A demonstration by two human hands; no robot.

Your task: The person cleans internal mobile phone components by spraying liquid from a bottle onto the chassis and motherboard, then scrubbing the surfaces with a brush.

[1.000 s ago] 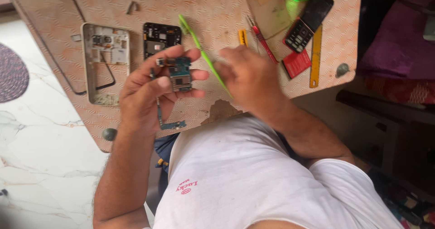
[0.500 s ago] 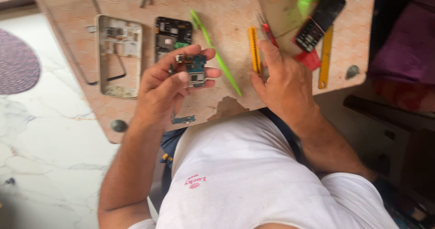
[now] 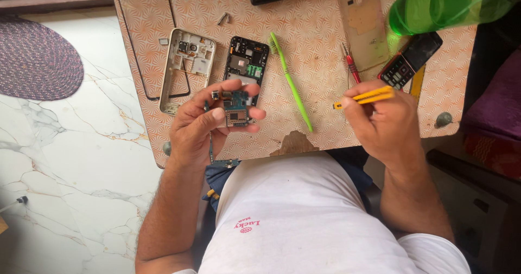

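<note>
White marble flooring [image 3: 70, 160] with grey veins runs under a small work board [image 3: 320, 57] patterned in orange and cream, which rests across the lap of a person in a white shirt [image 3: 320, 220]. Nearest the body, the left hand [image 3: 209, 125] is raised just above the board's near edge, with thumb and fingers closed around a small blue circuit board [image 3: 236, 107]; a thin ribbon strip hangs down from it. Level with it, the right hand [image 3: 382, 122] pinches a yellow tool [image 3: 364, 96] between thumb and fingers, its tip pointing toward the left hand. Between the two hands lies a green toothbrush [image 3: 290, 81], bristles at the far end. Just beyond the left hand sit a black phone body [image 3: 247, 62] and, beside it, a silver phone frame [image 3: 187, 68]. A red screwdriver [image 3: 351, 65] lies beyond the right hand, near a black keypad phone [image 3: 410, 59]. Farther off are a clear back cover [image 3: 362, 21] and a green bottle [image 3: 445, 5] at the board's far corner.
</note>
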